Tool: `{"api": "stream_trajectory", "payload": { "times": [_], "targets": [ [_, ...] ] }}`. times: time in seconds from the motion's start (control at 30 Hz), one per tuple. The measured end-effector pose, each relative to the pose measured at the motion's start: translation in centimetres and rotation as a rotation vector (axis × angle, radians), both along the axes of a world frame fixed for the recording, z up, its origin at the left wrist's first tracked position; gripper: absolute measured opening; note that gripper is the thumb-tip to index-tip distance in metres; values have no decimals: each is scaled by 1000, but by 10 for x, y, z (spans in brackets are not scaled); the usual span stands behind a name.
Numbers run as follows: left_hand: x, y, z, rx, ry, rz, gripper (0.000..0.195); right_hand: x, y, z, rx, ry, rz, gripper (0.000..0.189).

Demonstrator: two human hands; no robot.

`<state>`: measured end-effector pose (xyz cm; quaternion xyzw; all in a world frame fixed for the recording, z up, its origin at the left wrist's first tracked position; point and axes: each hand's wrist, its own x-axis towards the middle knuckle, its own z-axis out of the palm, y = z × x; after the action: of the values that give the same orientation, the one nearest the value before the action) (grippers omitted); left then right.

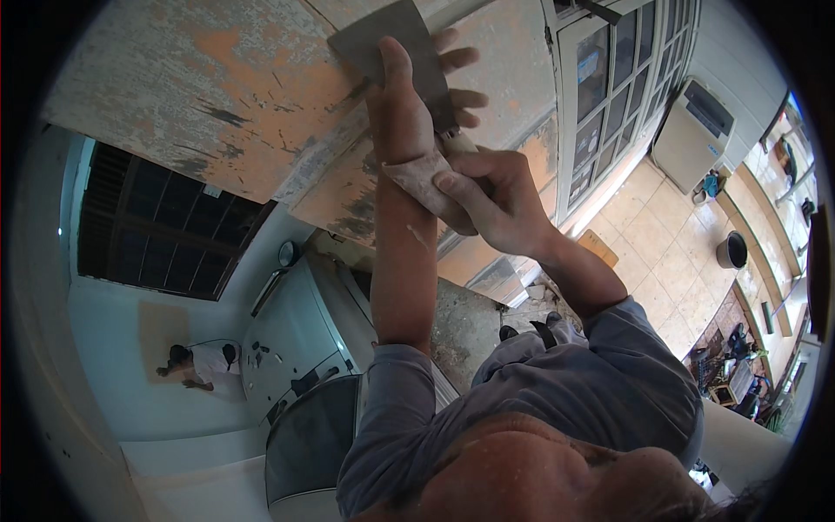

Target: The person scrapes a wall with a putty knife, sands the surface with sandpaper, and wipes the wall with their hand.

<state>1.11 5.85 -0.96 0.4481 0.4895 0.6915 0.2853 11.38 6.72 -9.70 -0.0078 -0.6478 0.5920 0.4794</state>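
Note:
My left hand (408, 111) reaches up and away, fingers spread, with the wide metal blade of a scraper (408, 55) lying across it. The thumb overlaps the front of the blade and the fingertips show beyond its right edge. My right hand (499, 196) is closed around the scraper's pale handle (460, 142). Beside it, a dusty, curved flap (427, 186) lies against my left wrist under my right thumb; its material is unclear. Both hands are in front of a wall (261, 78) with patchy grey and orange paint and dark scuffs.
A glazed door with panes (603, 104) stands right of the wall, then a washing machine (695, 134) and a black bucket (732, 250) on floor tiles. Lower left are a barred window (169, 215), a vehicle (313, 444) and another person (205, 365) at a pale wall.

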Motion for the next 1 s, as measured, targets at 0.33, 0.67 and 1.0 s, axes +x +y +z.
{"api": "stream_trajectory", "payload": {
  "times": [0.33,0.67,1.0],
  "targets": [
    [3,-2,-12,-25,-53,30,70,9,0,0,-50,-30,73,17],
    [-5,-3,2,10,9,77,69,4,2,17,11,-26,44,17],
    [7,-9,-7,12,-54,87,65,6,-1,10,-14,72,35,18]
  ]
}}
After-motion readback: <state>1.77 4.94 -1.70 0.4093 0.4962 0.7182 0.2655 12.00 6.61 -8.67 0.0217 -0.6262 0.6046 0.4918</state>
